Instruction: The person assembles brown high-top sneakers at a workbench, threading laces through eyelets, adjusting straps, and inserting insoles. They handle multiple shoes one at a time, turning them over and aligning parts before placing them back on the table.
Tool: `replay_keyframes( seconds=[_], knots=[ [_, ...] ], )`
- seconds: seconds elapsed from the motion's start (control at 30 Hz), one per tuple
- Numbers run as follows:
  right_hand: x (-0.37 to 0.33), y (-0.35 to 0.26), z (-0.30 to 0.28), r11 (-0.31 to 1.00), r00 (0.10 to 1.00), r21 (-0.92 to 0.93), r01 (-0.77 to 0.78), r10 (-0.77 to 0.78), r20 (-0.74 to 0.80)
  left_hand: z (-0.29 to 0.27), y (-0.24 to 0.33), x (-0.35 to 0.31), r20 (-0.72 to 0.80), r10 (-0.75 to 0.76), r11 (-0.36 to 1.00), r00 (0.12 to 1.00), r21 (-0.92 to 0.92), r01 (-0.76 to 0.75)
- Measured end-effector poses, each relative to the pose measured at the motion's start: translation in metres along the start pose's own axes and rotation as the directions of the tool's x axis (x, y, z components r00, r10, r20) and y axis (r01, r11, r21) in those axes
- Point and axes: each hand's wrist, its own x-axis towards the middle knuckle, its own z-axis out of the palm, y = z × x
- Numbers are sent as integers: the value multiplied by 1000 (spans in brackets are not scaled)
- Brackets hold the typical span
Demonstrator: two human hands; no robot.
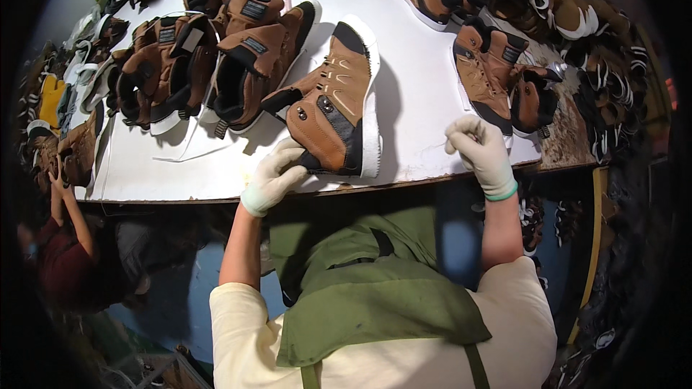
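A brown and black high-top boot [335,115] with a white sole lies on its side on the white table, toe pointing away from me. My left hand [275,179], in a white glove, is closed on the boot's ankle opening near the table's front edge. My right hand [483,158], gloved too, hovers by the table's front edge with fingers curled and pressed together. A faint thin strand seems to trail from its fingertips, too fine to name. Just beyond that hand stands another brown boot [484,72], apart from the one at my left.
Several brown boots [249,57] crowd the left of the white table [422,101]. A loose white lace [191,157] lies near its front edge. More shoes [530,0] are heaped at the far right. At far left, another person's hands [59,179] hold a brown shoe [78,148].
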Motion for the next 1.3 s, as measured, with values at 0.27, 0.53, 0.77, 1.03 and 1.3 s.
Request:
replay_keyframes(
  seconds=[0.27,0.53,0.77,1.03,1.3],
  knots=[
    [-23,9,-13,986,992,113,-126,123,34,18,9,-7,-668,315,934,674,91,-347],
    [-37,-14,17,987,951,91,-135,104,292,132,94,20,256,102,995,961,-23,-100],
    [-6,13,12,995,989,31,-92,88,120,31,49,-51,463,-130,895,877,-326,305],
    [30,-6,48,997,977,40,59,-66,201,-21,3,-169,-282,-653,305,703,751,585],
    [85,-35,104,537,641,-350,767,-670,375,7,50,-9,-495,-275,927,824,-364,90]
  ],
)
